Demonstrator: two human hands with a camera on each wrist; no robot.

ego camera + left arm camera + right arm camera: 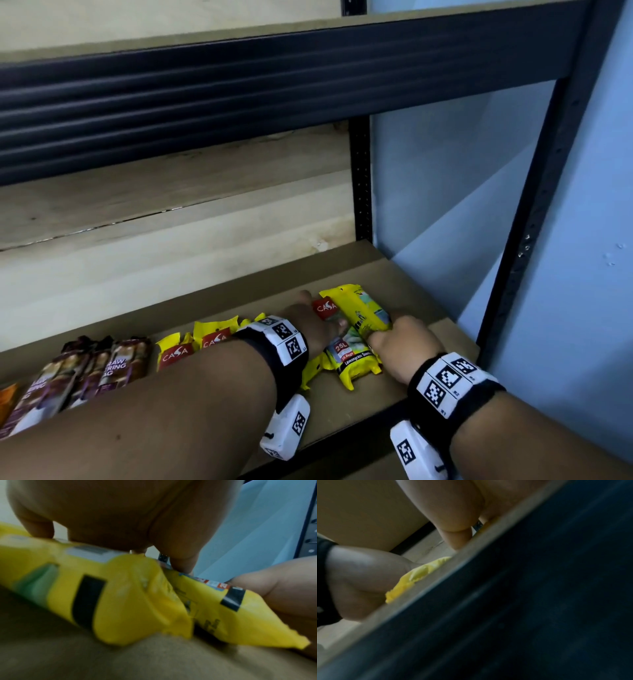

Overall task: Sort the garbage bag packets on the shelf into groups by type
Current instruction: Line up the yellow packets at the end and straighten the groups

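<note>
On the brown shelf board (346, 414), my right hand (400, 337) grips the near end of a yellow garbage bag packet (363, 308). That packet lies tilted across a second yellow packet (352, 359) marked 25L. My left hand (308, 318) lies on top of yellow packets just to the left, index finger stretched forward and thumb on the 25L packet. The left wrist view shows the left hand (111, 538) pressing down on a yellow packet (120, 601), the other yellow packet (240, 615) and the right hand (283, 585) beside it. The right wrist view shows only a yellow packet edge (419, 573).
Further left lie two more yellow CASA packets (174, 353), then brown drawstring-bag packets (113, 366) and an orange packet (7, 397) at the frame edge. A dark shelf beam (239, 85) hangs overhead. A dark upright post (534, 212) and a blue wall stand to the right.
</note>
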